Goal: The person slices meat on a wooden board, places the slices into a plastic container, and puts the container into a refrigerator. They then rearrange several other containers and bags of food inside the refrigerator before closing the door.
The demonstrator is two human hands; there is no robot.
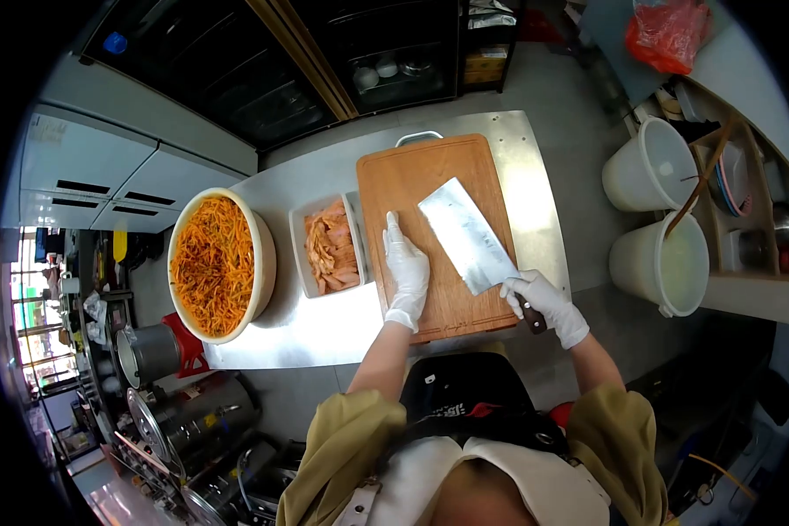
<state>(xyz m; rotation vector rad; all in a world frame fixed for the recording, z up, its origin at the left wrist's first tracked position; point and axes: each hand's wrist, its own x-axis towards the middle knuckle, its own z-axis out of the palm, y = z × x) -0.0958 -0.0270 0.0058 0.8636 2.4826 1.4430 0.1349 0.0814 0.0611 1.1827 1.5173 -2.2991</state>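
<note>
To my right, two white buckets (pixel 629 180) stand adjacent; beyond them, a red plastic bag (pixel 668 33). Grey cabinets (pixel 88 156) stand to my left.

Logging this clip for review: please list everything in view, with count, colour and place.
Table: one, silver, centre.
Chopping board: one, brown, on table.
Cleaver: one, silver, dark-handled, over board.
Tub: one, cream, table's left end.
Shreds: uncountable, orange, in tub.
Box: one, whitish, between tub and board.
Meat slices: several, pinkish, in box.
Buckets: two, white, right.
Bag: one, red, upper right.
Pots: several, metallic, lower left.
Cabinets: several, pale or black, upper left.
Left hand: one, white-gloved, on board.
Right hand: one, white-gloved, gripping cleaver.
</note>
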